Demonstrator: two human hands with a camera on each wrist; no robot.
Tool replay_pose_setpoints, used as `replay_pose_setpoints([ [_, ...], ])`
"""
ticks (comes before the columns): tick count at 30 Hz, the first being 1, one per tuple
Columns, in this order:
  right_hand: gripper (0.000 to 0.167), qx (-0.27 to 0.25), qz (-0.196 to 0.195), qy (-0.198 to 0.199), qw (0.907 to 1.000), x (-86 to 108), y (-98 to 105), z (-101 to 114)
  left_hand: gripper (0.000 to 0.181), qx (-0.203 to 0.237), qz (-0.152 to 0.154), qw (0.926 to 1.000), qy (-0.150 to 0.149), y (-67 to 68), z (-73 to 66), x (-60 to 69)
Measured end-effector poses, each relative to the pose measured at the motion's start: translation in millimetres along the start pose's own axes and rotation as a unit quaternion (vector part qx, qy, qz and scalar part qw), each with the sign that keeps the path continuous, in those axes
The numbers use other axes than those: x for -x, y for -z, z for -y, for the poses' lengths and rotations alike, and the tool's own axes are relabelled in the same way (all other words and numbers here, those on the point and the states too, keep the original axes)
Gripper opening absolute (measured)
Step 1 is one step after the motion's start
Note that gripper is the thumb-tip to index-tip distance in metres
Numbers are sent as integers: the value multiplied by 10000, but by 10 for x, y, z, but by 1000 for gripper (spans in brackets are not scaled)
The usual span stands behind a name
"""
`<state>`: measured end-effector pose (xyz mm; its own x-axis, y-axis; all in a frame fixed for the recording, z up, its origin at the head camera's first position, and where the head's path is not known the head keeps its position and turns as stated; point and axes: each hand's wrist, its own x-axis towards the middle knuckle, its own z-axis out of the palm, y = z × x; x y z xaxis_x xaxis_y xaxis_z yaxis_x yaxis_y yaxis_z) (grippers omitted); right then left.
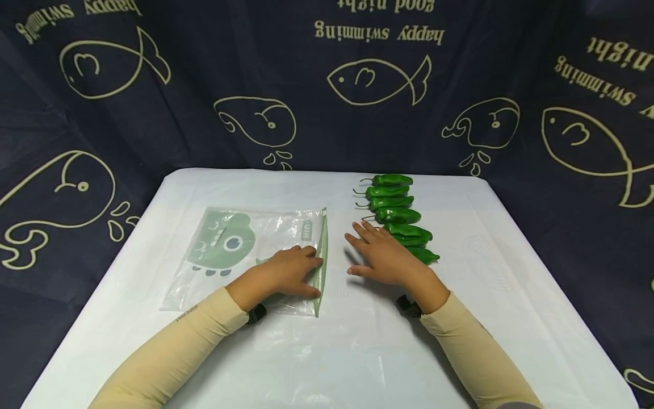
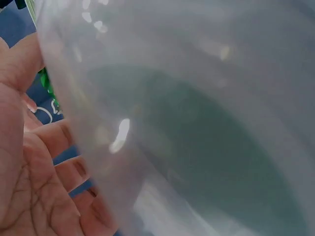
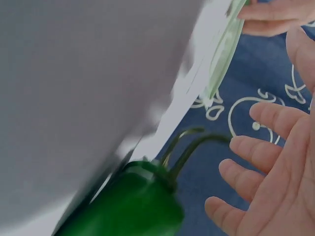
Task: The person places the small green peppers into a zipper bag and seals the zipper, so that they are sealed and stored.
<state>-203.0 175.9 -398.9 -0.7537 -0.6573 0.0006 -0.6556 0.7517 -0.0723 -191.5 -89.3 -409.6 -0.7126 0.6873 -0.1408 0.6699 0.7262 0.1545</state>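
A clear zip bag (image 1: 225, 241) with a pale green cartoon print lies flat, its green zip edge (image 1: 323, 238) facing right. My left hand (image 1: 287, 272) rests on the bag at that edge, thumb and forefinger apart. In the left wrist view the bag's film covers much of the scene beside the left palm (image 2: 29, 172). Several green peppers (image 1: 398, 215) lie in a column, stems to the left. Over the nearer ones is my right hand (image 1: 385, 255), fingers spread and holding nothing. The right wrist view shows a pepper (image 3: 133, 201) close beside the fingers (image 3: 248, 179).
A white-covered table (image 1: 265, 363) carries the bag and the peppers. Behind it and at both sides hangs a dark blue cloth (image 1: 317, 136) with fish and whale drawings.
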Motion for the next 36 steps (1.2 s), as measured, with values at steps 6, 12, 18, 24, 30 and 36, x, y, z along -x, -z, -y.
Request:
replay_pose_setpoints([
  [6, 82, -307, 199, 208, 9991, -101, 6, 124, 77, -191, 61, 9998, 70, -14, 8, -11],
  [12, 84, -748, 270, 369, 9961, -197, 4, 222, 77, -261, 77, 9996, 113, -15, 8, -21],
  [18, 85, -1163, 598, 128, 9913, -296, -49, 312, 77, -321, 133, 9993, 125, -13, 0, -23],
  [24, 90, -1301, 999, -185, 9863, -377, -131, 368, 77, -325, 148, 9992, 174, -13, -5, -19],
  [30, 91, -1116, 1188, -305, 9862, -439, -164, 358, 78, -286, 115, 9994, 163, -24, 14, -11],
  [36, 90, -1003, 1305, -413, 9855, -475, -170, 388, 77, -228, 127, 9995, 191, -16, 19, 1],
])
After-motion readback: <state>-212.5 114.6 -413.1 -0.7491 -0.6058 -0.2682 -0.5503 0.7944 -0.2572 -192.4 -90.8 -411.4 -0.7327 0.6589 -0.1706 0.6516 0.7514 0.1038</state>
